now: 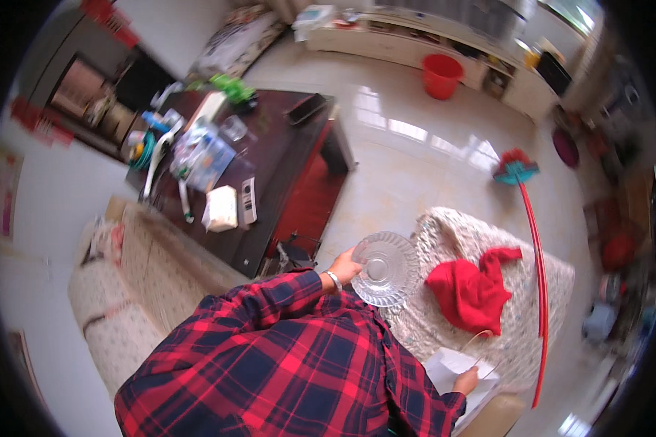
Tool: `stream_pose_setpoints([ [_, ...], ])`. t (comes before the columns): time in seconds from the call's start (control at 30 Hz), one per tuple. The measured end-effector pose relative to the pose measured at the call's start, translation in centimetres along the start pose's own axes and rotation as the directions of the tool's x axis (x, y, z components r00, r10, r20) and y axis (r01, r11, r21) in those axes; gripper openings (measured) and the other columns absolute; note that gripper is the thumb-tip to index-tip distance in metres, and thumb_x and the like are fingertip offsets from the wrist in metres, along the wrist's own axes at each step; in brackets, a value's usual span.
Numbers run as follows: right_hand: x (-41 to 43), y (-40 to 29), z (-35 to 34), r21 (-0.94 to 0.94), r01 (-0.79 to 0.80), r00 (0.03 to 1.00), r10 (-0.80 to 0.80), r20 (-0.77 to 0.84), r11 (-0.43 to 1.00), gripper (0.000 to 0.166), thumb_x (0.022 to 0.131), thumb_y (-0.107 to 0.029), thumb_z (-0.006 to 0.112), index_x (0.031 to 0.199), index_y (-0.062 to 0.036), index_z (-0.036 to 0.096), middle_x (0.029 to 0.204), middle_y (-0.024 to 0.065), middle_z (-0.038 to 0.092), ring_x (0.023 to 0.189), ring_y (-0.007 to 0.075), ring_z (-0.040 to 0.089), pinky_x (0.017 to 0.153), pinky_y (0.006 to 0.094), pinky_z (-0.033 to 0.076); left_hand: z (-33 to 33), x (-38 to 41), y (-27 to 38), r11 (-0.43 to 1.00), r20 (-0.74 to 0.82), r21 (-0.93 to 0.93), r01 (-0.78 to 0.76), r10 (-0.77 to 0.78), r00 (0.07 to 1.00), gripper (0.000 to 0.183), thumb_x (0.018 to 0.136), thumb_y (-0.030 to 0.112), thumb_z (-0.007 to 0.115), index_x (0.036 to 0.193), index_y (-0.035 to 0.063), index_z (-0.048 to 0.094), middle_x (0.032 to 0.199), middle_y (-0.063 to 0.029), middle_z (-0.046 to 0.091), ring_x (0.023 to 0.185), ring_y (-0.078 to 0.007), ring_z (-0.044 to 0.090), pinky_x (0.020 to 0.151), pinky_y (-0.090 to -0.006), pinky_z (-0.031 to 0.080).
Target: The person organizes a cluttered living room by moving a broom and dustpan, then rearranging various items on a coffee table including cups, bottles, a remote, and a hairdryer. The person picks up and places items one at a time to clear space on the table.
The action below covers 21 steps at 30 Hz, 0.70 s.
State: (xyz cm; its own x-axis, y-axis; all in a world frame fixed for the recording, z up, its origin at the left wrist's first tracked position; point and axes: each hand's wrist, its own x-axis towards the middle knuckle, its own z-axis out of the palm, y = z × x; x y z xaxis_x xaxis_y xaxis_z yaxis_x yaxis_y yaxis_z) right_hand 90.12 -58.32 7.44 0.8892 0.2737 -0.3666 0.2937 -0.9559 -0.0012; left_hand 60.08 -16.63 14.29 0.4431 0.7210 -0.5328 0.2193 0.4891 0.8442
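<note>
My left hand (345,267), with a bracelet at the wrist, grips the rim of a clear ribbed glass bowl (385,269). Lower right, my right hand (465,381) is closed on a white paper bag (455,363) with thin looped handles. Beside the bowl, a crumpled red cloth (470,295) lies on a seat with a patterned cover (541,306).
A dark table (273,147) at the left bears a tissue pack (221,208), a remote control (249,200) and plastic bags. Past the covered seat stand a broom and dustpan (516,170) with long red handles. A red bucket (442,76) is near the low cabinet.
</note>
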Motion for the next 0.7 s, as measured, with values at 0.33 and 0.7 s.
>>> stream_pose_setpoints([
  [0.33, 2.2, -15.7, 2.4, 0.273, 0.401, 0.882, -0.449, 0.143, 0.874, 0.032, 0.079, -0.013, 0.059, 0.107, 0.0016, 0.057, 0.092, 0.0243, 0.063, 0.081, 0.0345, 0.064, 0.072, 0.0418, 0.049, -11.9, -5.8, -3.6, 0.921, -0.325, -0.382, 0.077, -0.212, 0.922, 0.079, 0.064, -0.014, 0.044, 0.138, 0.0097, 0.031, 0.125, -0.0230, 0.048, 0.099, -0.0308, 0.059, 0.074, -0.0406, 0.054],
  [0.7, -22.4, -43.9, -0.5, 0.906, -0.111, 0.149, -0.895, 0.421, 0.408, 0.048, 0.095, -0.027, 0.046, 0.132, -0.0014, 0.033, 0.111, 0.0126, 0.058, 0.079, 0.0182, 0.063, 0.057, 0.0239, 0.051, -24.2, -12.8, -4.4, 0.937, -0.240, -0.349, -0.019, -0.070, 0.968, 0.080, 0.063, -0.017, 0.042, 0.140, -0.0003, 0.025, 0.144, -0.0092, 0.031, 0.120, -0.0282, 0.048, 0.073, -0.0333, 0.054],
])
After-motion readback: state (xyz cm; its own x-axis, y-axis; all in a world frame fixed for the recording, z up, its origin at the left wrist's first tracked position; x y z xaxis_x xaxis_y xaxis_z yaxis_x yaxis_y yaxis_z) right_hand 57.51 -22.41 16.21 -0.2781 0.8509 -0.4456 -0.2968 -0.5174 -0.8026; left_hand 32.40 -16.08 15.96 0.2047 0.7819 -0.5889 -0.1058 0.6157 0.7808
